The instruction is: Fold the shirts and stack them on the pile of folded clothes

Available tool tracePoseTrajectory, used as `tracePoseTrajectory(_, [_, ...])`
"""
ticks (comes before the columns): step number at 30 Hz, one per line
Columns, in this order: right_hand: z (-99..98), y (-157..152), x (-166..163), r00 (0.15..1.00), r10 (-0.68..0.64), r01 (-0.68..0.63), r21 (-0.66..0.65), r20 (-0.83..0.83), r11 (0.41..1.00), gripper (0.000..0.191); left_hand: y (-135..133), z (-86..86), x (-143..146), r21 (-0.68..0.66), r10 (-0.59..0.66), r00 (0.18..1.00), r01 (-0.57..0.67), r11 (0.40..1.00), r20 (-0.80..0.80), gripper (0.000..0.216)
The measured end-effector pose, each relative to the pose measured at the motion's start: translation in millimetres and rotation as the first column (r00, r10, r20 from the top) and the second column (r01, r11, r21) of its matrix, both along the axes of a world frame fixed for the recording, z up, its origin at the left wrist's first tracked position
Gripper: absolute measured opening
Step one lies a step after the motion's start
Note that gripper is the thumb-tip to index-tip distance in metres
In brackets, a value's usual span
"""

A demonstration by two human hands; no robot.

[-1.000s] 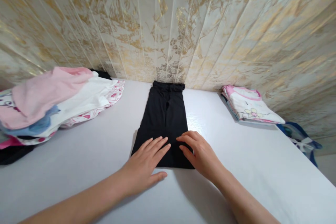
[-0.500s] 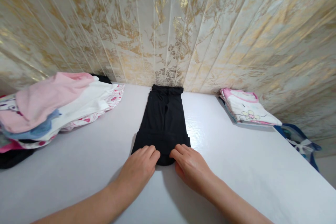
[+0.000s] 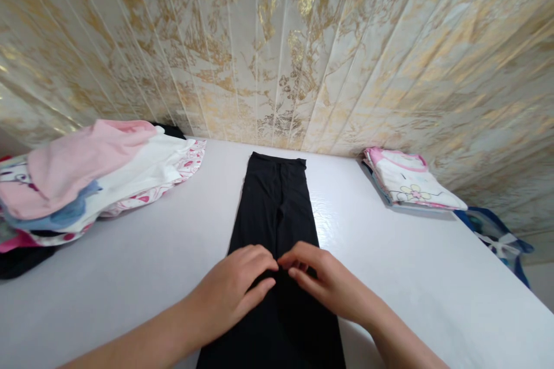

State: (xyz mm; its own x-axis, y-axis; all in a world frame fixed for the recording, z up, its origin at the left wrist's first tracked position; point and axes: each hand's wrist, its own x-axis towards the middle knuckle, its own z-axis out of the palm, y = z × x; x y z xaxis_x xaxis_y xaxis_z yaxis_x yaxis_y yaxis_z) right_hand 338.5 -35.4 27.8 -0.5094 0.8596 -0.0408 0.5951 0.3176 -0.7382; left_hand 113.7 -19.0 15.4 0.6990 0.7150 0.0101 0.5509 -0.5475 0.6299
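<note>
Lying at the left end of the white counter (image 3: 142, 253), a loose heap (image 3: 86, 179) of pink, white and blue clothes reaches the wall. The black trousers (image 3: 277, 207) stretch flat down the middle, waistband toward the wall. The left hand (image 3: 236, 288) rests on them, fingers curled and pinching the cloth; the right hand (image 3: 322, 279) does likewise, fingertips nearly meeting. A folded stack (image 3: 411, 181) sits far right.
</note>
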Motion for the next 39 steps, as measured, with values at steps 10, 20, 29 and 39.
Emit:
tracePoseTrajectory(10, [8.6,26.7,15.6,0.959,-0.095,0.028,0.245,0.267,0.969,0.035,48.1,-17.0,-6.1,0.401,0.151,0.984,-0.099,0.911,-0.099,0.043])
tracePoseTrajectory(20, [-25.3,174.1,-7.7,0.816,-0.395,0.213,0.415,0.422,0.884,0.042,203.5,-35.4,38.2,0.402,0.298,0.938,-0.208,0.891,-0.175,0.048])
tracePoseTrajectory(29, [-66.6,190.0,-18.1,0.794,-0.411,0.202,0.443,0.447,0.873,0.055,209.2,-55.7,45.5,0.346,0.333,0.912,-0.241,0.907,-0.238,0.058])
tracePoseTrajectory(39, [-23.7,147.7,21.3,0.909,-0.416,0.378,0.436,-0.008,0.817,0.044,164.7,5.8,3.8,0.332,0.348,0.934,-0.304,0.893,-0.079,0.043])
